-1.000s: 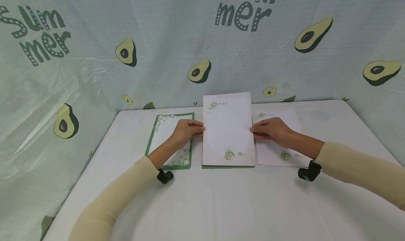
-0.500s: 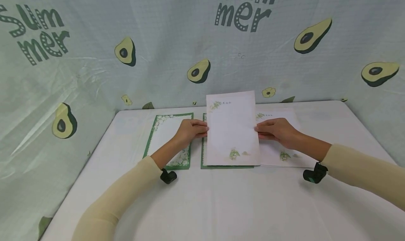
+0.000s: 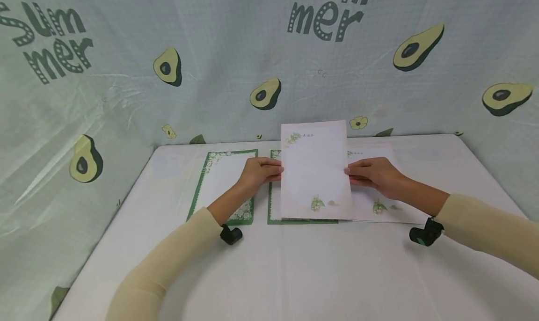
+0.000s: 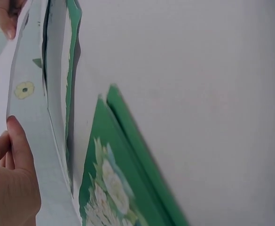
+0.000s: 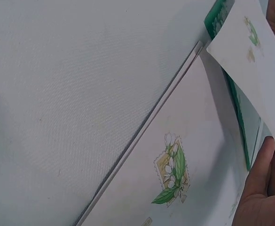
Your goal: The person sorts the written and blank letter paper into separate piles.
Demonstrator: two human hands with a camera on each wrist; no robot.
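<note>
A pale letter sheet (image 3: 316, 171) with a small green floral print at top left and bottom right is held up, tilted toward the camera. My left hand (image 3: 260, 172) pinches its left edge between thumb and fingers. At the opposite edge, my right hand (image 3: 374, 175) pinches it the same way. Behind the sheet lies a green-bordered stack of paper (image 3: 275, 203), mostly covered in the head view. The sheet also overlaps the left part of a pale paper stack (image 5: 203, 122) with the same floral print, which lies on the right.
Another green-bordered paper stack (image 3: 225, 166) lies at the left, partly under my left forearm. All stacks rest toward the back of a white-covered table (image 3: 320, 274). A curtain (image 3: 210, 40) printed with avocados hangs right behind the table.
Both hands have moved right with the letter sheet, from over the middle stack toward the right stack. The left side of the middle green-bordered stack has come into view.
</note>
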